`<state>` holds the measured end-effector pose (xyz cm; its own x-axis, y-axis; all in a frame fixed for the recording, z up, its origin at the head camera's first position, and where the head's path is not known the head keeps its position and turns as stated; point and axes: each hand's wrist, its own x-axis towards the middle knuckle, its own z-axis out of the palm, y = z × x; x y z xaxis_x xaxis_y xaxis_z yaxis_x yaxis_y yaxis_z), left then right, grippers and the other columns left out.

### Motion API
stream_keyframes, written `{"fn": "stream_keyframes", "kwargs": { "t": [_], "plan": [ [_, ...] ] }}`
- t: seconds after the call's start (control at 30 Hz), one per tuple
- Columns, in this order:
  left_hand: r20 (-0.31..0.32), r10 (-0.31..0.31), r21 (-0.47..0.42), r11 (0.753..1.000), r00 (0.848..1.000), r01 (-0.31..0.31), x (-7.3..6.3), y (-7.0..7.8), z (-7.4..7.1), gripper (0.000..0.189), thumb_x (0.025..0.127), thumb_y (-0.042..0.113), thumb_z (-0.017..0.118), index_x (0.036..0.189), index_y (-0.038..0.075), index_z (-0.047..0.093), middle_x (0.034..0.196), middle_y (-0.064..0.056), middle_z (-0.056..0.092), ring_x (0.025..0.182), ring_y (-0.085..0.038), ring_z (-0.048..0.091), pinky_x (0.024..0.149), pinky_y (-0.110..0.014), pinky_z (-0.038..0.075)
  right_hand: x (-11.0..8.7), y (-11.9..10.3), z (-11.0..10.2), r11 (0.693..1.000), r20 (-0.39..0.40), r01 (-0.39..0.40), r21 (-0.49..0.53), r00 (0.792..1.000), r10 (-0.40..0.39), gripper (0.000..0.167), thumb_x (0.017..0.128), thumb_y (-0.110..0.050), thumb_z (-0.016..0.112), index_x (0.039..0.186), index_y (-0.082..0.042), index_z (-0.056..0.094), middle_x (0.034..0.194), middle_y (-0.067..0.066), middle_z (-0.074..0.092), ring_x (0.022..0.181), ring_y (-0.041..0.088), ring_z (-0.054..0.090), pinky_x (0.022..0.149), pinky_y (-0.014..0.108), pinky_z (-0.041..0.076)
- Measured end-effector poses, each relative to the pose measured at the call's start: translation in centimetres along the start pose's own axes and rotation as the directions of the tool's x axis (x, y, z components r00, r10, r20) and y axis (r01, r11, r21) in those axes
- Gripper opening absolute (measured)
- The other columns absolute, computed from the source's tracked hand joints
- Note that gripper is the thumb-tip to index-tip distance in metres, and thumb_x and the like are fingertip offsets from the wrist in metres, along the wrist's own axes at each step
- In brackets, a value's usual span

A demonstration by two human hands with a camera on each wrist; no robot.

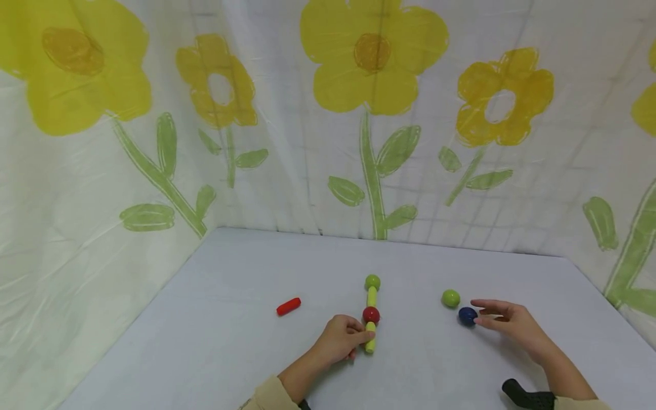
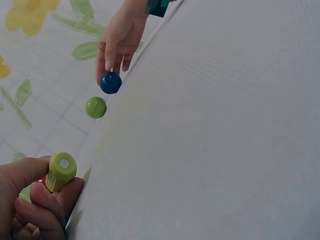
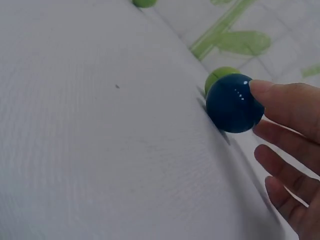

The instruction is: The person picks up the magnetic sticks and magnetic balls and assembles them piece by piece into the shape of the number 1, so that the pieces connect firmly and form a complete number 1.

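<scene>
- While the head view gives the full layout, its chief item is a straight row on the pale worktop (image 1: 435,370): glossy lime-green ball (image 1: 372,282), far yellow-green rod (image 1: 372,297), glossy red ball (image 1: 371,315), near yellow-green rod (image 1: 370,347).
- Head view, left hand (image 1: 338,340): fingers pinching the near rod. Possible fault: row parting at the red ball. Cause: a twist or sideways tug, should the joints be weak.
- Head view, right hand (image 1: 507,326): at a glossy dark blue ball (image 1: 467,316), with a second lime-green ball (image 1: 451,298) just beside it. Possible fault: one or both rolling off. Cause: a nudge against round shapes.
- Head view, short red rod (image 1: 289,306): left of the row, apart from both hands. Possible fault: rolling, if brushed by the left forearm.
- Left wrist view: fingers narrow about the near rod; pale disc (image 2: 64,163) in its end. Were it a magnet, which cannot be told, an approaching ball might catch off-centre.
- Right wrist view: thumb against the dark blue ball, another finger near its edge, others spread; firmness of hold cannot be told. Possible fault: slipping. Cause: glossy curve, fingertip contact only.
</scene>
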<state>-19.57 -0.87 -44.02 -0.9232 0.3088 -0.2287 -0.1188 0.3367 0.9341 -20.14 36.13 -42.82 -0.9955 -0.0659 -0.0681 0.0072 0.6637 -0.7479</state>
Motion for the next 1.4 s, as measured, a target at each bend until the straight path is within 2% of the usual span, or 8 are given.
{"fn": "stream_keyframes", "kwargs": {
  "t": [0.2,0.6,0.97,1.4],
  "plan": [
    [-0.004,-0.004,0.009,1.0,1.0,0.004,0.1,0.0,0.0,0.022,0.081,0.026,0.072,0.087,0.007,0.064,0.062,0.003,0.056,0.042,-0.009,0.04,0.043,-0.017,0.033,0.1,0.3,0.4,1.0,0.012,-0.017,0.022,1.0,0.017,0.059,0.083,-0.035,0.068,0.129,-0.002,0.053,0.123,0.018,0.059,0.089,0.002,0.058,0.075,0.027,0.045],
    [-0.002,0.0,0.014,1.0,1.0,0.0,0.3,-0.1,0.0,0.023,0.081,0.027,0.072,0.088,0.007,0.064,0.064,0.002,0.058,0.042,-0.01,0.04,0.043,-0.017,0.035,0.2,0.7,1.1,0.999,-0.054,0.046,0.025,0.998,-0.044,0.054,0.082,-0.03,0.07,0.124,0.002,0.056,0.117,0.017,0.063,0.082,-0.008,0.054,0.068,0.021,0.046],
    [0.004,0.017,0.008,1.0,1.0,-0.017,0.2,0.0,-0.1,0.023,0.081,0.026,0.072,0.088,0.006,0.064,0.064,0.002,0.057,0.042,-0.009,0.041,0.044,-0.017,0.034,0.3,1.0,1.3,0.998,-0.095,0.064,0.007,0.993,-0.063,0.05,0.083,-0.032,0.069,0.121,0.0,0.059,0.112,0.014,0.066,0.08,-0.005,0.056,0.067,0.02,0.046],
    [0.005,0.017,-0.004,1.0,1.0,-0.017,0.0,0.0,0.0,0.023,0.081,0.025,0.072,0.088,0.004,0.065,0.061,0.002,0.054,0.042,-0.009,0.04,0.043,-0.017,0.033,0.0,1.0,1.7,0.999,-0.113,0.036,0.015,0.993,-0.034,0.051,0.084,-0.033,0.069,0.121,0.0,0.059,0.111,0.015,0.066,0.078,-0.003,0.056,0.068,0.02,0.046]
  ]
}}
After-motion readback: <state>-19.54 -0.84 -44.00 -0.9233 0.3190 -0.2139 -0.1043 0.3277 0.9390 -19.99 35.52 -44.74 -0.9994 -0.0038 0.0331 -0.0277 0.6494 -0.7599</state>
